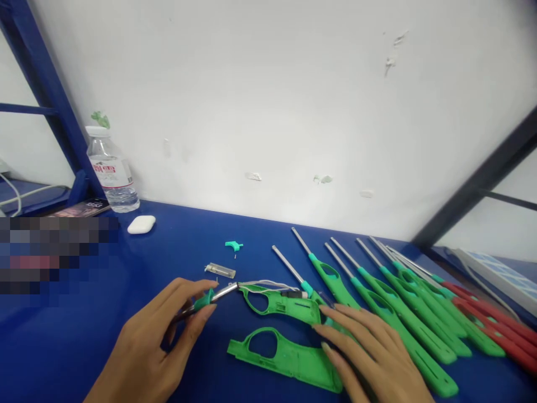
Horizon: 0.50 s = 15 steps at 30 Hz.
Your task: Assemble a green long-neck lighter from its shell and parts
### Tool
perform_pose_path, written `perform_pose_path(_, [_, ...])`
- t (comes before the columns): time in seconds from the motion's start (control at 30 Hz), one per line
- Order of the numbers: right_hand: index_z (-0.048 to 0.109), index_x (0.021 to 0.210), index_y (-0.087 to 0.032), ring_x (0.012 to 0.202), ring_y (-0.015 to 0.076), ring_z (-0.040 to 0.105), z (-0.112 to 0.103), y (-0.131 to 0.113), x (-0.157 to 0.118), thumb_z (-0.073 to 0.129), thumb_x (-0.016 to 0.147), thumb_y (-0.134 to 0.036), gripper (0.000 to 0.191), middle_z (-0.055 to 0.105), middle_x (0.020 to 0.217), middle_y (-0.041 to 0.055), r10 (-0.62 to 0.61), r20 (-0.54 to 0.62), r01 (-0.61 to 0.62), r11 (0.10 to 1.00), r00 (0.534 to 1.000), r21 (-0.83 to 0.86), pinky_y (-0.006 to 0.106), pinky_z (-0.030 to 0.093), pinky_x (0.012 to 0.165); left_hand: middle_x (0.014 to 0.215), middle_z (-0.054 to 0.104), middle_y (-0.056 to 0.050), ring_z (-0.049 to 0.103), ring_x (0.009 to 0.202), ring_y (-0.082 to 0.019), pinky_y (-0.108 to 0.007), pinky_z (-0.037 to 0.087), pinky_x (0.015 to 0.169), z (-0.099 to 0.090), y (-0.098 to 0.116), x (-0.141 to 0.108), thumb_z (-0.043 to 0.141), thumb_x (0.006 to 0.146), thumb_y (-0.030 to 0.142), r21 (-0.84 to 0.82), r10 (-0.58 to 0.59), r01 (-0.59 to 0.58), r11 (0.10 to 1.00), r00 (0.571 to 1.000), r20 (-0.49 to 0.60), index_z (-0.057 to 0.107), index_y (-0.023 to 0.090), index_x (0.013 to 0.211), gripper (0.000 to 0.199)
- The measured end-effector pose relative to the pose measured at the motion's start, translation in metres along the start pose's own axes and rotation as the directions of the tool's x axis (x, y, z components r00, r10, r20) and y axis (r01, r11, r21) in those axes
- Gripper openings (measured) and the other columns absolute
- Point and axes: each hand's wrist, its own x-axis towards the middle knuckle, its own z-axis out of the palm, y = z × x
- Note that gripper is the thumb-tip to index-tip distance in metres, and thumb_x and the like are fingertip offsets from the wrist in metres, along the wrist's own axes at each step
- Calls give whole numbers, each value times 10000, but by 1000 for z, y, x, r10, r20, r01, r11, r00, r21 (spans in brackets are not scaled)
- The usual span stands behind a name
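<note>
My left hand (163, 330) pinches a lighter's metal nozzle tube (225, 291) by its teal collar, between thumb and fingers. Thin pale wires run from the tube to a small black-and-white part (294, 294) on a green lighter half-shell (281, 305). Nearer to me lies a second green half-shell (289, 361), its hollow side up. Over the right ends of both shells, my right hand (373, 352) spreads its fingers, palm down. What lies beneath that palm is hidden. Beyond my left hand are a clear fuel tank (221, 271) and a small teal trigger (234, 245).
Several assembled green lighters (413, 322) lie in a slanted row on the right, with red lighters (495, 310) beyond. A water bottle (112, 173), a white earbud case (141, 224) and a phone (84, 208) are at the back left. A white wall (268, 112) borders the blue table (180, 246).
</note>
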Motion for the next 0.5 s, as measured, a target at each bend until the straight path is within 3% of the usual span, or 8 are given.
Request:
perform_pose_path(0.13, [773, 1319, -308, 1251, 322, 830, 6, -10, 38, 580, 1170, -337, 246, 857, 1384, 1, 35, -5, -35, 997, 999, 74, 519, 680, 980, 1061, 802, 64, 798, 809, -124, -147, 617, 709, -1, -4, -6, 651, 1136, 511, 26, -4, 3, 1000, 1000, 19, 672, 374, 1396, 294])
perform_pose_path(0.27, [766, 1222, -278, 1117, 341, 861, 22, -21, 59, 556, 1167, -258, 219, 903, 1155, 4, 42, 35, -47, 984, 999, 173, 612, 674, 996, 1028, 801, 79, 792, 798, -110, -133, 601, 691, -1, -2, -8, 636, 1145, 495, 9, -8, 8, 1000, 1000, -2, 681, 386, 1379, 262])
perform_pose_path(0.4, [753, 1078, -269, 990, 279, 870, 28, -20, 67, 528, 1165, -198, 251, 886, 1058, -2, 42, 37, -49, 978, 998, 205, 574, 684, 1010, 1047, 798, 94, 783, 834, -102, -138, 600, 757, 0, 3, -9, 636, 1141, 551, -23, -83, 83, 996, 996, -27, 700, 409, 1345, 257])
perform_pose_path(0.5, [752, 1148, -254, 922, 215, 881, 16, -11, 65, 493, 1196, -203, 268, 893, 1068, -5, 46, 9, -47, 976, 999, 211, 475, 694, 1038, 1089, 806, 84, 790, 905, -122, -164, 593, 779, 0, 4, -11, 628, 1130, 615, -50, -156, 153, 987, 986, -65, 713, 401, 1309, 291])
